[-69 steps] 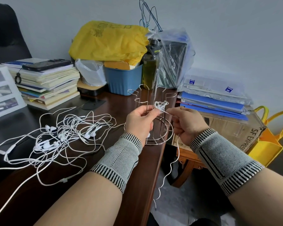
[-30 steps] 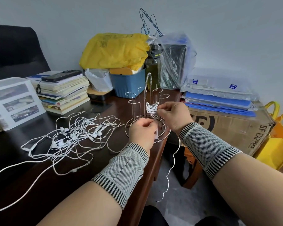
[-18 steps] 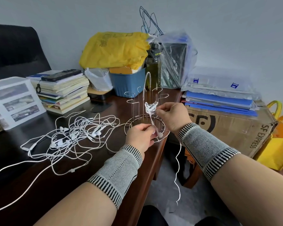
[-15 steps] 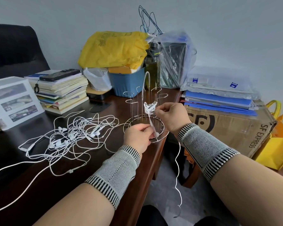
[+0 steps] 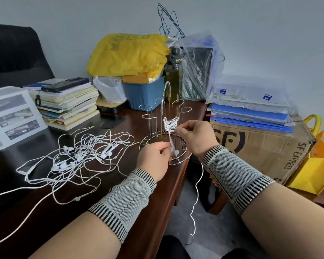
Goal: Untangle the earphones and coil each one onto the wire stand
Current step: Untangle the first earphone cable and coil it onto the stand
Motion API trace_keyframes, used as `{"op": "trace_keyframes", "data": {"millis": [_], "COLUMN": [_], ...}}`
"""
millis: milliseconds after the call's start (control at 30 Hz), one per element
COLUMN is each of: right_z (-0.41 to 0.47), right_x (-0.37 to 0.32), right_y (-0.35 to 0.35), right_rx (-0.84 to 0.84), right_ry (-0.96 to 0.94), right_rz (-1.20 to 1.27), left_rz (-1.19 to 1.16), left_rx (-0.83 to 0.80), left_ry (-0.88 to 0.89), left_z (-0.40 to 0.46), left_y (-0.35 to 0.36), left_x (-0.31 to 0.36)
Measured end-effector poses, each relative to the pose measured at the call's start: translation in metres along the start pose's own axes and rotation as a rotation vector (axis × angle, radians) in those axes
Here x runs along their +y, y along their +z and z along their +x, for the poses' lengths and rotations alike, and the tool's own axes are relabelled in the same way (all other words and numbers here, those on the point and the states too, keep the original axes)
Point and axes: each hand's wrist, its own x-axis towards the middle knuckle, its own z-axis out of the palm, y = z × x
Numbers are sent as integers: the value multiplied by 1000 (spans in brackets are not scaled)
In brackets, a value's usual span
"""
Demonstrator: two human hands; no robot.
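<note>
Since the shot a couple seconds back, both hands have dropped lower by the stand (image 5: 165,135), and the left hand (image 5: 154,157) has slid down from the coil (image 5: 170,124) to the earbuds hanging under it. It pinches the cord right above the buds, while the right hand (image 5: 196,136) pinches the cord beside the coil. That coil is a small white bundle wrapped around one upright of the stand, and its loose tail (image 5: 196,193) dangles off the desk edge below the right wrist. Left of the stand sits the tangle (image 5: 79,156), a messy white heap of cords and buds. Behind the stand are a blue bin (image 5: 144,94), a yellow bag (image 5: 127,53) and a bottle (image 5: 173,75); books (image 5: 67,103) are further left, a cardboard box (image 5: 260,144) to the right. Dark wood desk (image 5: 45,217), grey wall.
</note>
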Motion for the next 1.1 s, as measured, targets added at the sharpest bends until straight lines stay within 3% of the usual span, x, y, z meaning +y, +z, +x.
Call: {"op": "trace_keyframes", "data": {"millis": [167, 367, 567, 900, 1100], "right_z": [0, -1, 0, -1, -1], "right_x": [1, 2, 3, 1, 1], "right_y": [0, -1, -1, -2, -4], "right_rx": [5, -5, -10, -15, -28], "right_ry": [-5, 1, 2, 11, 12], "right_rz": [-3, 0, 2, 4, 6], "left_rz": [-174, 93, 216, 288, 215], "left_rx": [3, 83, 78, 157, 307], "left_ry": [-45, 29, 90, 67, 74], "left_z": [0, 2, -3, 4, 4], "left_y": [-1, -1, -6, -4, -13], "left_x": [-4, -4, 3, 18, 13]}}
